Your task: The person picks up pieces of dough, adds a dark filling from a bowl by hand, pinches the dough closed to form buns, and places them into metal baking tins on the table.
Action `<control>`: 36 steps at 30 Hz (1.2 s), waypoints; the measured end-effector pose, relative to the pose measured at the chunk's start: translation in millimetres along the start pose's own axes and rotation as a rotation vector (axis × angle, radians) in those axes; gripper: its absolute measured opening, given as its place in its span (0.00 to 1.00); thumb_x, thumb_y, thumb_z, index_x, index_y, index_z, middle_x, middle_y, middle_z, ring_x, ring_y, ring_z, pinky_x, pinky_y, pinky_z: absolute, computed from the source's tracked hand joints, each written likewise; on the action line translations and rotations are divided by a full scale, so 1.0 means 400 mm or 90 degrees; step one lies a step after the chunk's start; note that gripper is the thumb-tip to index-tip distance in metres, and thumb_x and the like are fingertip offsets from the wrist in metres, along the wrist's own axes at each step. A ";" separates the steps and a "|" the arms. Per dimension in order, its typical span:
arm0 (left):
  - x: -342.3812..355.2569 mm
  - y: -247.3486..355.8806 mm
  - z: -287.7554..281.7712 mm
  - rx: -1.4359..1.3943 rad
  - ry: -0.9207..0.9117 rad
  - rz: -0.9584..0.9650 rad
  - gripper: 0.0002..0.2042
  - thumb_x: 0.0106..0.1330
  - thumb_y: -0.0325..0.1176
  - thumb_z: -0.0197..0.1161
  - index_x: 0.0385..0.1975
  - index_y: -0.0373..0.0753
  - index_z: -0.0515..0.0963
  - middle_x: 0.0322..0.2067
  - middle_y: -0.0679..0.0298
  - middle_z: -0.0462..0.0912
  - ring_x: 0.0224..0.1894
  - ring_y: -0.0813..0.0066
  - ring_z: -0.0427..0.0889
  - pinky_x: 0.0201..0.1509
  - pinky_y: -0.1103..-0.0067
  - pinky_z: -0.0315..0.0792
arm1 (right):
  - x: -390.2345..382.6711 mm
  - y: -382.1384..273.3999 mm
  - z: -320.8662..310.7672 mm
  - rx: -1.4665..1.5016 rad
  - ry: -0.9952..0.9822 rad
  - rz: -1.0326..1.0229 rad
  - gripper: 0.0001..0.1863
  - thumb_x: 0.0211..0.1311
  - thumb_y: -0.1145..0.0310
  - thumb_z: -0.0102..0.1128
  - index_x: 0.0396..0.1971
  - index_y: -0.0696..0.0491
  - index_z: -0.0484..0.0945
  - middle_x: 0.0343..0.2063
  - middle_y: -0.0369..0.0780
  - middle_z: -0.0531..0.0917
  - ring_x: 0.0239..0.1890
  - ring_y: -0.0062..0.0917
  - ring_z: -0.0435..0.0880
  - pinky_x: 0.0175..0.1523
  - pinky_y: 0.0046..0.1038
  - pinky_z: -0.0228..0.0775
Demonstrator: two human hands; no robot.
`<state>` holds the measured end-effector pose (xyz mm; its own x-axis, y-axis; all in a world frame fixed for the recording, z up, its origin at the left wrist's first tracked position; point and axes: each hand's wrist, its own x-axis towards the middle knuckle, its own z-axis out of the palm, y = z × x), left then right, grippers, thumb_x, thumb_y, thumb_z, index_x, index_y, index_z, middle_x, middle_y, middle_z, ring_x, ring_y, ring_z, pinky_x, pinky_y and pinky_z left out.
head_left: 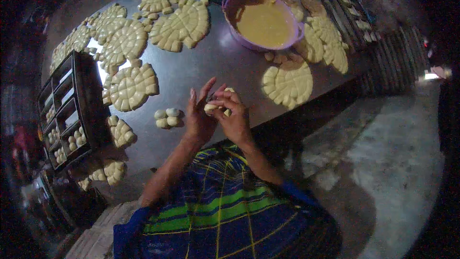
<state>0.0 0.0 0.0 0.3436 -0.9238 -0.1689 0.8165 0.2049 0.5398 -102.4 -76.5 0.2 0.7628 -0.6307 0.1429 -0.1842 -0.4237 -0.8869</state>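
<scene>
My two hands meet above the near edge of the metal table (191,74). My left hand (199,120) is open with its fingers stretched up, close against the right. My right hand (234,120) curls around small pale dough balls (210,108); its fingers partly hide them. On the tabletop left of my hands sits a tight cluster of several dough balls (163,122). Farther right lies a round dough slab (287,85) scored into pieces, and another cut dough slab (132,88) lies to the left.
A purple basin (235,31) of yellowish liquid stands at the far side. At left, a dark compartmented tray (91,98) holds dough balls in some sections. More cut dough slabs (182,25) cover the far left. Dark slatted racks or trays (390,55) stand right.
</scene>
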 end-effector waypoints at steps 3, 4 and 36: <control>0.017 -0.016 0.001 0.000 0.135 0.075 0.33 0.70 0.59 0.38 0.68 0.44 0.55 0.67 0.53 0.60 0.68 0.54 0.60 0.70 0.59 0.53 | 0.010 -0.010 -0.024 0.249 0.025 0.082 0.19 0.59 0.73 0.65 0.51 0.54 0.76 0.43 0.41 0.83 0.51 0.32 0.80 0.62 0.36 0.67; 0.026 -0.002 -0.005 0.099 0.209 0.146 0.31 0.70 0.55 0.44 0.66 0.41 0.58 0.65 0.53 0.62 0.66 0.56 0.63 0.68 0.61 0.56 | 0.012 -0.014 -0.019 0.350 0.045 0.136 0.18 0.59 0.74 0.64 0.51 0.55 0.76 0.43 0.40 0.83 0.51 0.31 0.80 0.59 0.34 0.69; -0.178 0.035 -0.103 0.416 0.513 0.221 0.10 0.69 0.36 0.55 0.41 0.37 0.77 0.37 0.63 0.81 0.43 0.72 0.79 0.55 0.74 0.69 | 0.698 0.238 -0.649 -0.385 -0.598 -0.060 0.13 0.55 0.78 0.64 0.42 0.54 0.84 0.42 0.43 0.85 0.44 0.26 0.84 0.48 0.28 0.76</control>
<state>6.2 81.8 -14.2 0.9045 -0.3179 -0.2841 0.2938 -0.0181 0.9557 -68.1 -461.7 69.5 0.9075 0.0524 -0.4167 -0.1778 -0.8510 -0.4942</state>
